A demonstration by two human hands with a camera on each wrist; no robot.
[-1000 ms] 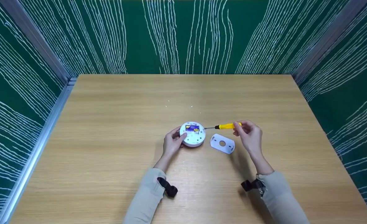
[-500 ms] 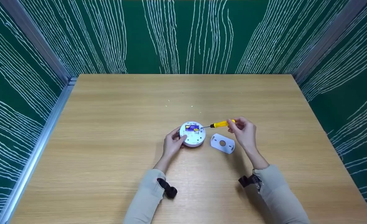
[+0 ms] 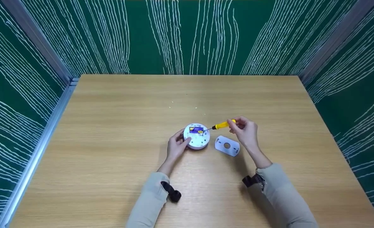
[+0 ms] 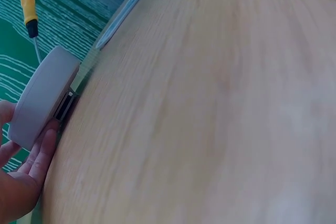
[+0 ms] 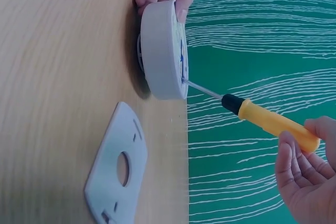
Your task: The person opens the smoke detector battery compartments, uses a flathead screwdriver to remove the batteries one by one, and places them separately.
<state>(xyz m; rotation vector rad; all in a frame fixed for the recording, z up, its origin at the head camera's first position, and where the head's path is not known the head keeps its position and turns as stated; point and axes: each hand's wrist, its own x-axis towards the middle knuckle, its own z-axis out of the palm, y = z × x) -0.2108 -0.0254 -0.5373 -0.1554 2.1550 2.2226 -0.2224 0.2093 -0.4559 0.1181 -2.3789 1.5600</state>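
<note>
My left hand grips the rim of a round white smoke detector, thumb on its upper face. A blue-purple battery shows in that face. Between thumb and fingers, my right hand pinches the end of a yellow-handled screwdriver. Its shaft slants down to the battery's right end; in the right wrist view the tip of the screwdriver meets the face of the detector near its edge. The tip itself is hidden there. In the left wrist view, fingers support the underside of the detector.
A white mounting plate with a round central hole lies just right of the detector. Several tiny white specks are scattered farther back on the wooden table. Green walls with white lines stand behind and at both sides.
My right hand has moved left and slightly away from me, bringing the screwdriver tip from the detector's right rim onto its face near the battery. The screwdriver stands steeper. My left hand has stayed put.
</note>
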